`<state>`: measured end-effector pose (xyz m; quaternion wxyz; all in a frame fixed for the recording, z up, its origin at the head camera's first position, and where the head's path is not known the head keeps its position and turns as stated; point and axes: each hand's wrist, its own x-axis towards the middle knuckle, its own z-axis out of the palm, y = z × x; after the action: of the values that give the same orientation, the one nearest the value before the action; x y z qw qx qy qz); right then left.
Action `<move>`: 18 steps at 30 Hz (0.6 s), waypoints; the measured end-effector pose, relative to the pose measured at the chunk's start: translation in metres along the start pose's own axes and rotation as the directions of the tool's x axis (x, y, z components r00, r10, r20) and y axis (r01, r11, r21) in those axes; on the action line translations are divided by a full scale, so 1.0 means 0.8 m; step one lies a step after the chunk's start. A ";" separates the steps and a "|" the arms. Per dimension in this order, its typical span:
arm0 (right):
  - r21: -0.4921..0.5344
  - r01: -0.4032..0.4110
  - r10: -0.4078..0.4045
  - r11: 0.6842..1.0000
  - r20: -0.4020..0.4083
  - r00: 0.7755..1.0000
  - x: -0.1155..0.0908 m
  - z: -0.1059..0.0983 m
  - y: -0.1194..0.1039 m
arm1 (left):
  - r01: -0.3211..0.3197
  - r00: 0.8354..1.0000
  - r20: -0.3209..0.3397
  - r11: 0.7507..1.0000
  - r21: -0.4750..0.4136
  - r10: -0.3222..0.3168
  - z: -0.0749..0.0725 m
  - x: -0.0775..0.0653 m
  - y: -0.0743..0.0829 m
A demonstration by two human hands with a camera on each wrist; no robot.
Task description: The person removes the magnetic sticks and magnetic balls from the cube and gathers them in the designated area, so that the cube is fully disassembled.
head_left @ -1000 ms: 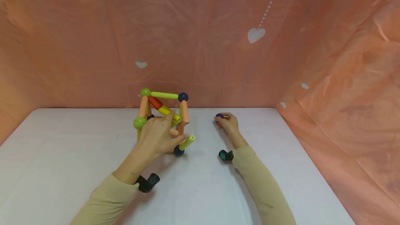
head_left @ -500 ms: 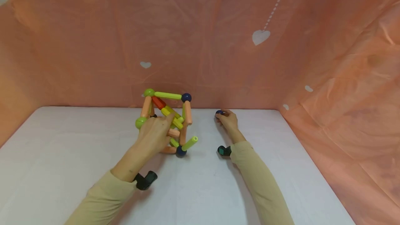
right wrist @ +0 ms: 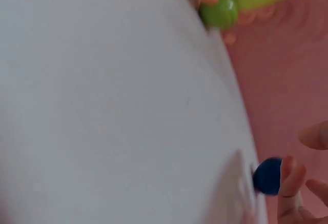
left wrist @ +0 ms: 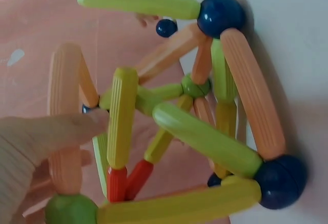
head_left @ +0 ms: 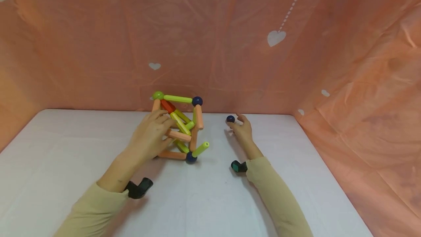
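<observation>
In the head view, a frame of magnetic rods and balls stands left of centre. My left hand is at its near left side, thumb and fingers round a peach rod that starts at a green ball. The hand hides part of that side. Inside the frame slant a yellow rod and red rods. A light green rod juts up from the lower blue ball. My right hand has spread fingers beside a loose dark blue ball on the table; one fingertip overlaps it in the right wrist view.
A white table lies beneath, backed by a pink cloth with white hearts. Black wrist cameras stick out from both sleeves. The frame's upper dark blue ball is near the back edge.
My left hand has moved left, from the yellow rods and lower green rod to the peach rod. My right fingers have spread away from the blue ball they held. The view has shifted slightly.
</observation>
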<state>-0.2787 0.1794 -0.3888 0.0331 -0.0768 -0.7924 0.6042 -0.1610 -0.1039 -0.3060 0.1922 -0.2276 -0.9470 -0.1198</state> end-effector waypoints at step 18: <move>0.122 0.228 -0.257 0.966 0.551 0.794 -0.102 0.006 -0.011 | 0.119 0.986 -0.079 0.958 -0.260 -0.144 -0.004 -0.029 -0.033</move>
<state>-0.1996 0.1595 -0.3786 -0.1227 0.2074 -0.7549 0.6100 -0.1537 -0.1370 -0.3164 0.1987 -0.1807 -0.9265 -0.2637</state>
